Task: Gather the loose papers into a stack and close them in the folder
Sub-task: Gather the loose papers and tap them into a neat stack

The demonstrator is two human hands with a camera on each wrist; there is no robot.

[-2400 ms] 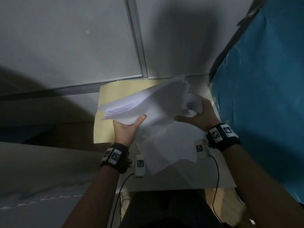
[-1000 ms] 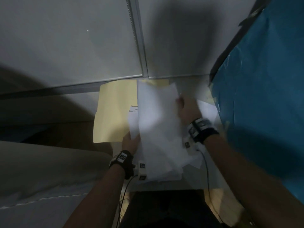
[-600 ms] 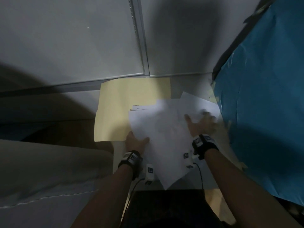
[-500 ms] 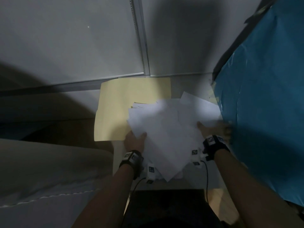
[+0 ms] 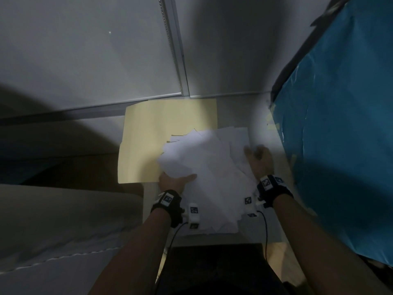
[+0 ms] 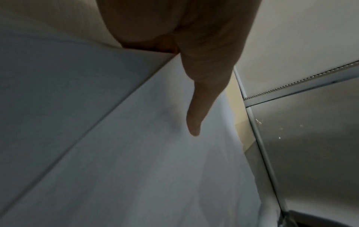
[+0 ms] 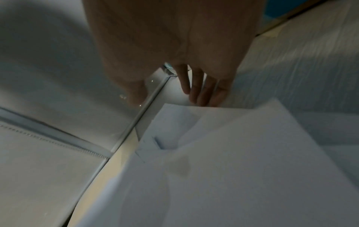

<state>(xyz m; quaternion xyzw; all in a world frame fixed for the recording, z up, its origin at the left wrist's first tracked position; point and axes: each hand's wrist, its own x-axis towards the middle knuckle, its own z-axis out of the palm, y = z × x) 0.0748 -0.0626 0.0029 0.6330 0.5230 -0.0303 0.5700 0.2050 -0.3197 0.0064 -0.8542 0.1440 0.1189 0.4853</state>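
A fanned pile of white papers (image 5: pixel 210 173) lies on the white table (image 5: pixel 240 111), its left part over an open yellow folder (image 5: pixel 157 141). My left hand (image 5: pixel 175 180) grips the pile's near-left edge. In the left wrist view its thumb (image 6: pixel 196 107) lies on top of the papers (image 6: pixel 136 153), and the fingers are hidden beneath. My right hand (image 5: pixel 257 156) is at the pile's right edge, blurred. In the right wrist view its fingers (image 7: pixel 202 92) are straight and reach the far corner of the papers (image 7: pixel 242 169), holding nothing.
A blue taped panel (image 5: pixel 344 128) stands close on the right. A metal window frame (image 5: pixel 176 64) runs behind the table. Beige bedding (image 5: pixel 63 220) lies to the left. A dark object (image 5: pixel 212 271) sits below the table's near edge. Cables hang from both wrists.
The papers, held upright a second ago, now lie fanned on the table and folder. My right hand swung out to the right, then came back to the pile's right edge.
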